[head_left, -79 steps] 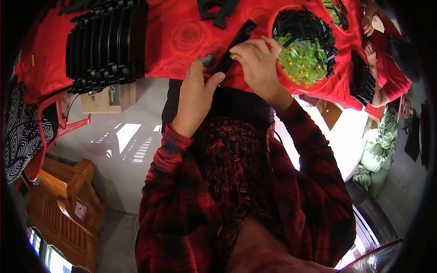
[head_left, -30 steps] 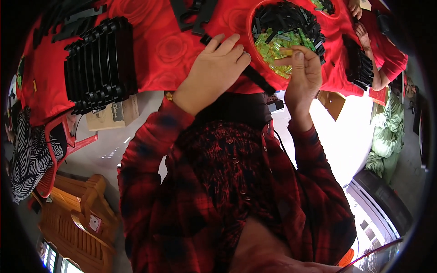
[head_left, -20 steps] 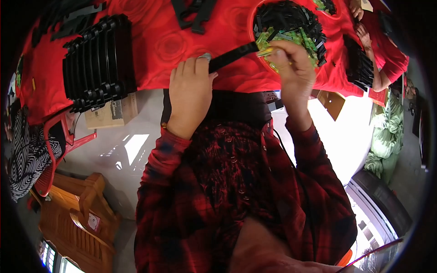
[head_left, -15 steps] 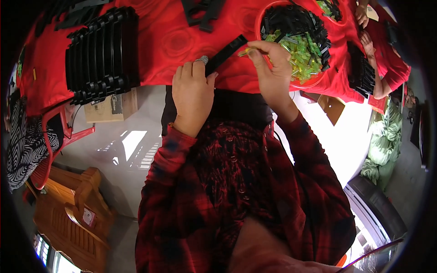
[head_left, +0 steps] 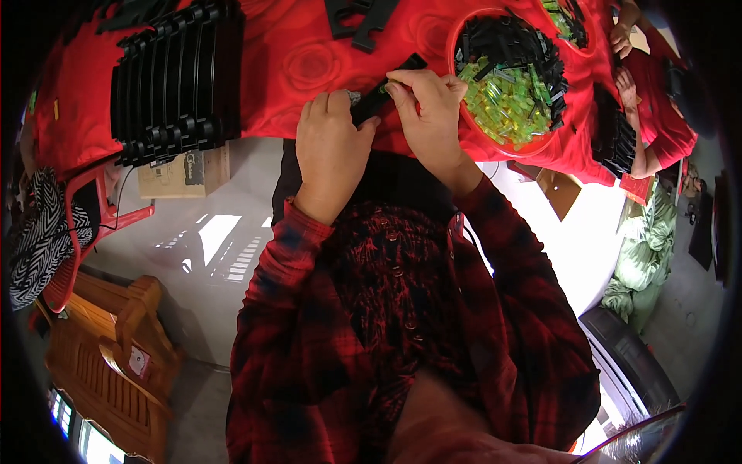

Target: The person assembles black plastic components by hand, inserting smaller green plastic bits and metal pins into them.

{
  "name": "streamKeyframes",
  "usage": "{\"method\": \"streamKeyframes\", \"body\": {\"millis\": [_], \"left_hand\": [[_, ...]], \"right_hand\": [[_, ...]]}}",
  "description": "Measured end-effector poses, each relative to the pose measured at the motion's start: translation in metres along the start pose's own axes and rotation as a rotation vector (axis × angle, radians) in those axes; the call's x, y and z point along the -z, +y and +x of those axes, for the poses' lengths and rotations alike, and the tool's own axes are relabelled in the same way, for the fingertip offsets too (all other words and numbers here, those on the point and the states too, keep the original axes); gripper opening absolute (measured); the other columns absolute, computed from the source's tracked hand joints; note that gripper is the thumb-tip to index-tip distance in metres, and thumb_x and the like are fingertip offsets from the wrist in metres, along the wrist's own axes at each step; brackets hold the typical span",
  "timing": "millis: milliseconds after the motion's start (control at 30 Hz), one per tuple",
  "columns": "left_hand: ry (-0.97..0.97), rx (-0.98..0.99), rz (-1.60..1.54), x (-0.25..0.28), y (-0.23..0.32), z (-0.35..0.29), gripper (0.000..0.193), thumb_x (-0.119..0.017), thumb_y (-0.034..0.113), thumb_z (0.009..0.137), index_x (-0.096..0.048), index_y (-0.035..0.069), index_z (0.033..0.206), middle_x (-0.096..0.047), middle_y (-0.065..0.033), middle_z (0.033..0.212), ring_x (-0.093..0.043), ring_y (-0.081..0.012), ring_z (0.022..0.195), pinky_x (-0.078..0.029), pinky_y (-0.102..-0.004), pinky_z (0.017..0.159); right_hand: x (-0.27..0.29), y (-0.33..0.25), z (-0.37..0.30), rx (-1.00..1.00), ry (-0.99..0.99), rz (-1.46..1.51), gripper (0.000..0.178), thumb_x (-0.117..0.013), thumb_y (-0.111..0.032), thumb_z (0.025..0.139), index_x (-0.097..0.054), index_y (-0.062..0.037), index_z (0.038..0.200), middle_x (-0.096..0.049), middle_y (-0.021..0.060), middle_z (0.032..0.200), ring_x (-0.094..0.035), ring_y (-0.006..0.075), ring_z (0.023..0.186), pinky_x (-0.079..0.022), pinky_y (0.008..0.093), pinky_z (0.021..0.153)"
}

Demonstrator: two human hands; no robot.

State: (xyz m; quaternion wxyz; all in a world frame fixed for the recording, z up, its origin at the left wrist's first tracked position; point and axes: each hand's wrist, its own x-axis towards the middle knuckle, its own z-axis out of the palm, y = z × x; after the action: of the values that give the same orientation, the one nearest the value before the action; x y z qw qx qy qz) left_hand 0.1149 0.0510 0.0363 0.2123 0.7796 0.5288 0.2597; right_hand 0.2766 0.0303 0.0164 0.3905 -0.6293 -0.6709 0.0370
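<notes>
My left hand (head_left: 332, 151) is closed around a long, narrow black plastic piece (head_left: 415, 63), held slantwise above the red tablecloth. My right hand (head_left: 429, 116) pinches a small yellow-green piece (head_left: 382, 88) against the top of that black piece; my fingertips partly hide it. Just right of my right hand stands a red basin (head_left: 453, 50). It holds small black strips (head_left: 506, 40) at the back and translucent yellow-green pieces (head_left: 506, 104) at the front.
A row of long black parts (head_left: 178, 81) lies on the left of the red-covered table. More flat black parts (head_left: 369, 27) lie at the back. At the far right, another person's hands (head_left: 624, 85) rest near black parts (head_left: 614, 131). A cardboard box (head_left: 185, 174) sits below the table.
My right hand has moved left from beside the basin to the black piece, bringing the small yellow-green piece onto it. My left hand keeps its hold. The view has shifted slightly.
</notes>
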Motion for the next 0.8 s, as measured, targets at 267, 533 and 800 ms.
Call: {"method": "streamKeyframes", "body": {"millis": [267, 533, 800], "left_hand": [[-0.047, 0.07, -0.085, 0.0017, -0.0002, 0.0021, 0.037, -0.082, 0.019, 0.071, -0.061, -0.003, 0.092, -0.062, -0.0183, 0.092, -0.058, -0.0392, 0.091, -0.047, -0.0456, 0.078], [-0.033, 0.084, -0.079, -0.0035, -0.0022, 0.0016, 0.037, -0.084, 0.018, 0.068, -0.063, -0.001, 0.093, -0.062, -0.0171, 0.092, -0.059, -0.0377, 0.091, -0.049, -0.0458, 0.079], [-0.028, 0.094, -0.095, -0.0045, -0.0013, 0.0021, 0.035, -0.084, 0.017, 0.067, -0.064, -0.001, 0.091, -0.062, -0.0168, 0.092, -0.058, -0.0375, 0.091, -0.049, -0.0456, 0.079]], "right_hand": [[-0.0019, 0.0014, 0.001, 0.039, 0.018, -0.01, 0.012, -0.071, -0.014, 0.086, -0.068, -0.014, 0.097, -0.068, -0.0026, 0.086, -0.061, 0.0168, 0.08, -0.032, 0.0382, 0.086], [-0.0053, 0.0012, -0.0002, 0.088, 0.04, -0.064, 0.014, -0.073, -0.014, 0.084, -0.065, -0.0145, 0.096, -0.066, -0.0033, 0.085, -0.062, 0.0181, 0.082, -0.033, 0.0406, 0.089], [-0.006, -0.0009, -0.0005, 0.16, 0.005, -0.113, 0.019, -0.073, -0.009, 0.082, -0.063, -0.011, 0.098, -0.063, -0.001, 0.084, -0.062, 0.0181, 0.082, -0.038, 0.0432, 0.094]]}}
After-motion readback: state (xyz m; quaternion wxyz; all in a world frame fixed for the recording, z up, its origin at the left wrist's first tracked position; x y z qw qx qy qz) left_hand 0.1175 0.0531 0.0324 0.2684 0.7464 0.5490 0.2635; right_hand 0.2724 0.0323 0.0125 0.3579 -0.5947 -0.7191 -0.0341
